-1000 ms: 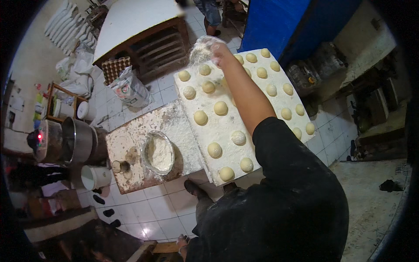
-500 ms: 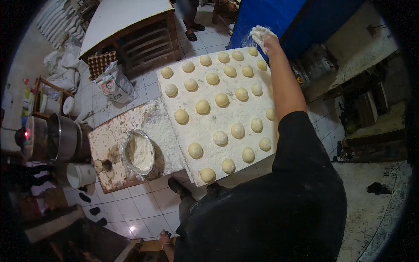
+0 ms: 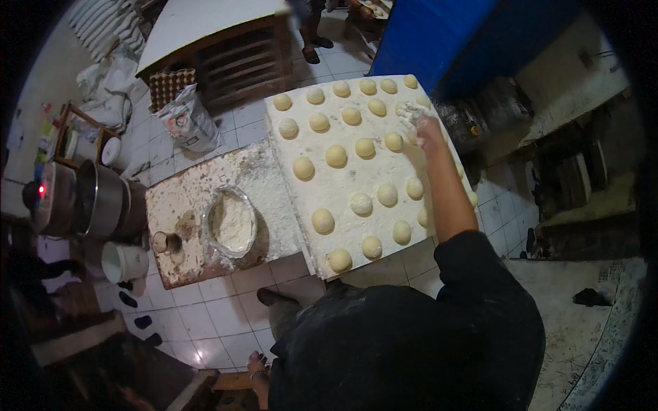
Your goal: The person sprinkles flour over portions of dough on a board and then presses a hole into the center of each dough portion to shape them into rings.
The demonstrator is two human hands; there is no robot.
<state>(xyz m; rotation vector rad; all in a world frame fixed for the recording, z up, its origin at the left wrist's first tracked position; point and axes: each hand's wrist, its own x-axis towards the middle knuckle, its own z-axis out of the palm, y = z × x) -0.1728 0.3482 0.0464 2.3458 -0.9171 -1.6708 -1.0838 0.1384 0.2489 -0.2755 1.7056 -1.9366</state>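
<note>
My right hand [image 3: 419, 129], white with flour, is over the far right part of a floured white board [image 3: 288, 205]. Its fingers look stretched out and open, a little blurred, beside a round dough ball [image 3: 393, 141]; the hand and forearm hide part of the board there. Rows of pale dough balls, such as one near the front [image 3: 340, 260], cover the board. Low at my left side, my left hand [image 3: 258, 364] hangs by a wooden edge [image 3: 233, 381], its fingers loosely apart with nothing visible in them.
A metal bowl of flour [image 3: 233, 222] and a small cup-like container [image 3: 163, 242] stand on a worn, floury table [image 3: 185, 198]. Beyond are a sack [image 3: 190, 123], egg trays [image 3: 171, 88] and a large table [image 3: 212, 17]. Another person's legs [image 3: 312, 31] show behind. Pots [image 3: 99, 198] stand left.
My right hand has come back from beyond the board's far edge to above its right side. The view has shifted slightly; the left hand stays low.
</note>
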